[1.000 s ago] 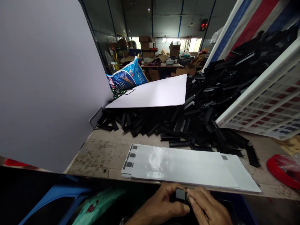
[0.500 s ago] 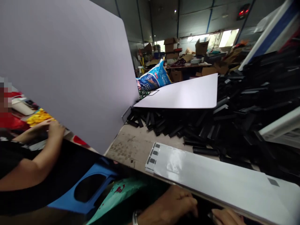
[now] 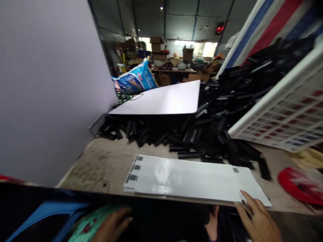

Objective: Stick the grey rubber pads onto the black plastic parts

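A stack of glossy white sheets point(image 3: 186, 178) with small grey tabs lies along the near edge of the worn table point(image 3: 106, 161). My right hand point(image 3: 259, 222) reaches up from below, its fingers stretched out, the fingertips touching the near right corner of the stack. My left hand point(image 3: 113, 225) is low at the bottom, blurred, fingers extended over a green bag point(image 3: 87, 227); nothing shows in it. Behind the sheets, a big heap of black plastic strips point(image 3: 214, 117) covers the table.
A tall white board point(image 3: 47, 87) stands at the left. A flat white board point(image 3: 164, 101) lies on the black heap. A white crate point(image 3: 285, 107) leans at the right above a red bag point(image 3: 300, 185). A blue stool point(image 3: 47, 218) is below left.
The view has swung back to the right. My hands have parted: the right has risen to the corner of the sheets, the left has moved left over the green bag. The small dark object is gone.
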Demonstrator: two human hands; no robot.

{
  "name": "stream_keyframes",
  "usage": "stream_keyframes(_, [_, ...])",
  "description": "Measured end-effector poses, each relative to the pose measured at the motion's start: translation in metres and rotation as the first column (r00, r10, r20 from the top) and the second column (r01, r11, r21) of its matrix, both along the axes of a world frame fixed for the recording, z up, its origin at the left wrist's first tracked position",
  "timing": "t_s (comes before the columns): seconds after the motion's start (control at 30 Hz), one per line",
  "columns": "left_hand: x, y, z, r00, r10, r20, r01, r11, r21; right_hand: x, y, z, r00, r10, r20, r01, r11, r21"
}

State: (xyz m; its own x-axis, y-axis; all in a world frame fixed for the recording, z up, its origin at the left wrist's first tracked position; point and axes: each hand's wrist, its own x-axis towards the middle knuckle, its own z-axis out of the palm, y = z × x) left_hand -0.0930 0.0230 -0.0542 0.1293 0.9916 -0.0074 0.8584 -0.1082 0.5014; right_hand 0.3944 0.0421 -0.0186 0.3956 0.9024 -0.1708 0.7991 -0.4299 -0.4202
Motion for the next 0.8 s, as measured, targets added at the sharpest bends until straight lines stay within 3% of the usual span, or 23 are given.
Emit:
stream_keyframes(0.07, [0.002, 0.022, -0.011, 0.999, -0.036, -0.017, 0.039, 0.951, 0.306, 0.007, 0.0, 0.012, 0.99, -0.124, 0.074, 0.126, 0.992, -0.027])
stream_keyframes(0.13, [0.01, 0.046, -0.013, 0.996, -0.059, -0.067, 0.084, 0.872, 0.481, 0.011, 0.001, 0.017, 0.977, -0.185, 0.105, 0.189, 0.982, -0.029])
stream_keyframes(0.23, [0.023, 0.075, -0.006, 0.969, -0.089, -0.23, 0.217, 0.754, 0.62, 0.012, 0.007, 0.013, 0.98, -0.179, 0.091, 0.181, 0.983, -0.016])
stream_keyframes(0.3, [0.025, 0.085, -0.003, 0.936, -0.129, -0.328, 0.32, 0.7, 0.638, 0.009, 0.012, 0.008, 0.987, -0.148, 0.067, 0.149, 0.989, 0.001])
stream_keyframes(0.43, [0.02, 0.088, 0.006, 0.921, -0.173, -0.348, 0.348, 0.766, 0.541, 0.004, 0.022, 0.002, 0.993, -0.116, 0.017, 0.115, 0.991, 0.069])
stream_keyframes(0.6, [0.021, 0.084, 0.041, 0.972, -0.189, -0.139, 0.233, 0.851, 0.471, 0.015, 0.021, 0.004, 0.984, -0.115, -0.136, 0.139, 0.973, 0.184])
stream_keyframes(0.7, [0.023, 0.08, 0.056, 0.989, -0.148, 0.024, 0.121, 0.882, 0.455, 0.025, 0.002, 0.004, 0.951, -0.179, -0.254, 0.235, 0.948, 0.212])
stream_keyframes(0.8, [0.024, 0.075, 0.06, 0.985, -0.119, 0.125, 0.061, 0.917, 0.394, 0.033, -0.032, -0.012, 0.901, -0.263, -0.344, 0.343, 0.919, 0.196])
